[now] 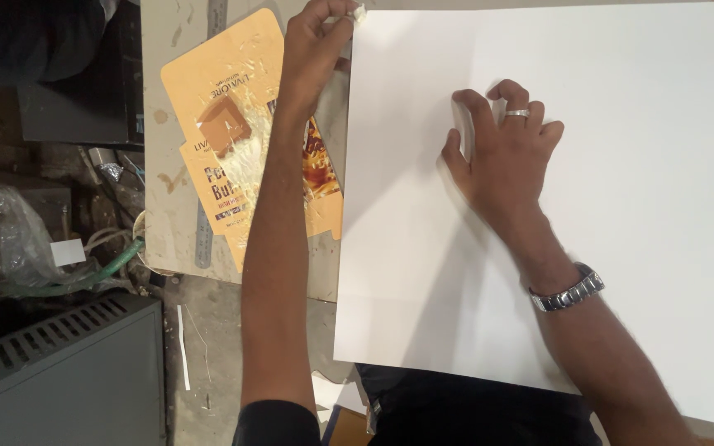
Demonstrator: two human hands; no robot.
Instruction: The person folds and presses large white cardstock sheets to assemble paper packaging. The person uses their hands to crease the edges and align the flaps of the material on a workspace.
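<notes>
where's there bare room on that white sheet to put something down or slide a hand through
The white sheet is bare right of the right hand, out to its right edge, and below that hand toward the near edge. The top-left corner is crowded: the left hand pinches it, and the glue-smeared orange carton lies flat beside it.

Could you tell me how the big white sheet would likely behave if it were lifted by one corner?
The white sheet looks thin and overhangs the table edge flat, so probably light and fairly stiff. Being so wide, it would likely sag or bow.
</notes>
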